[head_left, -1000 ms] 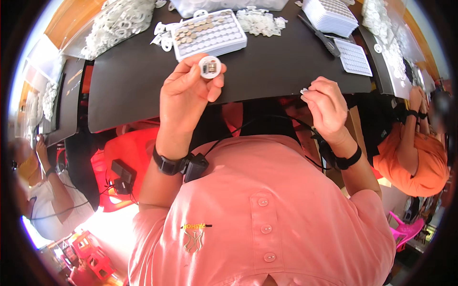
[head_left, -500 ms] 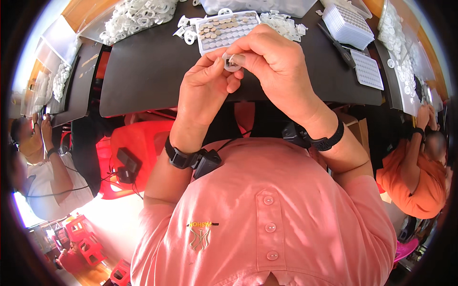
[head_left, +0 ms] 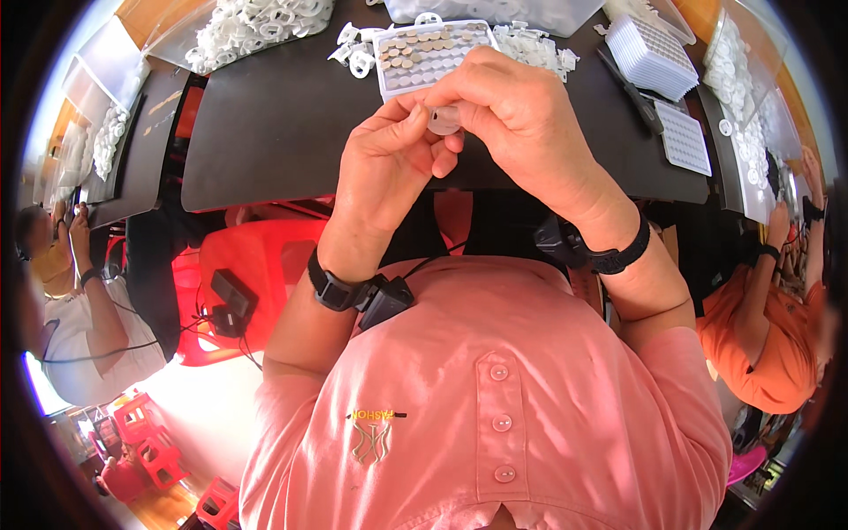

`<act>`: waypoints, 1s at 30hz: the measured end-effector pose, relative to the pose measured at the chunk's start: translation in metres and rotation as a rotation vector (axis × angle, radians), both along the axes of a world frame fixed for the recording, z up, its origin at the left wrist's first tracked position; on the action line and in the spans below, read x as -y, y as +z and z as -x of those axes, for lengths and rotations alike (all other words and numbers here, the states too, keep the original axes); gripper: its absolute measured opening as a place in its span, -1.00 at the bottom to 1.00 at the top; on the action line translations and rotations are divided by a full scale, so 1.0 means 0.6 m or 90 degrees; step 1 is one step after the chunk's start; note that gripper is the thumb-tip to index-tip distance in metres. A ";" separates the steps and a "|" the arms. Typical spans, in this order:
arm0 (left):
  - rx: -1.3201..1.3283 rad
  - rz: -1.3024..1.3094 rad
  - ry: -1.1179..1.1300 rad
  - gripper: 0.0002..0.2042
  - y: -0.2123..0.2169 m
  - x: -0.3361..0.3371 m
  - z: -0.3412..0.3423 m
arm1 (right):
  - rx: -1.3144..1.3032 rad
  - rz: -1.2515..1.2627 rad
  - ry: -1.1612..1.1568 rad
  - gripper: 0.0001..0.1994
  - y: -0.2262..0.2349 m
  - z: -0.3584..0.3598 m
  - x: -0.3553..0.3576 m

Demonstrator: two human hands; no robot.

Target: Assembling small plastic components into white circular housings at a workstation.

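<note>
A small round whitish plastic part [head_left: 444, 122] is held between my two hands above the near part of the table. My left hand [head_left: 389, 155] pinches its left side between thumb and fingers. On its upper right side, the fingertips of my right hand [head_left: 526, 119] are closed over it, and they hide part of it. Just beyond my hands lies a white tray [head_left: 385, 74] with rows of small round pockets, several of them holding coin-like metal discs. Loose white plastic parts [head_left: 358, 51] lie left of the tray, and more white pieces [head_left: 539, 49] are on its right.
On the dark table [head_left: 265, 132], a heap of white rings [head_left: 256, 35] fills a clear bin at far left. Stacked white trays [head_left: 649, 57], a dark long-handled tool [head_left: 629, 88] and a single tray [head_left: 683, 140] are at right. People sit at both sides; a red chair [head_left: 265, 256] is at left.
Both hands have shifted slightly right, and the round part has turned so its face looks plainer. In view, the tray and table things sit a little further right.
</note>
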State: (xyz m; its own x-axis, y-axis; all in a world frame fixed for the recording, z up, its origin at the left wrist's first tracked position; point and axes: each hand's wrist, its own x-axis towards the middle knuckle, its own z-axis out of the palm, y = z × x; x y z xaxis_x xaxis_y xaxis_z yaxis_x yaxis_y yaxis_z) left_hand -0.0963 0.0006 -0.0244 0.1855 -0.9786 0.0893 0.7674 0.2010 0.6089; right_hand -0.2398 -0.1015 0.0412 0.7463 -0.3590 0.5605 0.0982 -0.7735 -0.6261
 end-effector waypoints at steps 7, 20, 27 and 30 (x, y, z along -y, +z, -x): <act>0.003 -0.006 0.014 -0.73 0.000 0.000 0.004 | 0.033 0.016 -0.019 -0.78 -0.015 0.002 -0.006; 0.011 -0.006 0.022 -0.74 0.002 0.002 0.005 | 0.094 -0.036 -0.014 -0.87 -0.029 -0.006 -0.003; 0.020 0.014 0.029 -0.75 0.003 0.000 0.011 | -0.078 -0.370 0.109 -0.87 -0.010 -0.003 0.023; 0.033 -0.008 0.034 -0.75 0.005 -0.001 0.014 | -0.049 -0.466 0.126 -0.86 -0.028 -0.003 0.025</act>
State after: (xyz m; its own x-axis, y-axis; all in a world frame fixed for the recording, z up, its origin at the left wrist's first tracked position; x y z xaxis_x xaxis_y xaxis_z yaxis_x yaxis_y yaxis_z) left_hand -0.1045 0.0013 -0.0213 0.2326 -0.9685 0.0885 0.7232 0.2331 0.6501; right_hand -0.2380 -0.1165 0.0246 0.8631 -0.4737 0.1750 0.1273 -0.1312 -0.9831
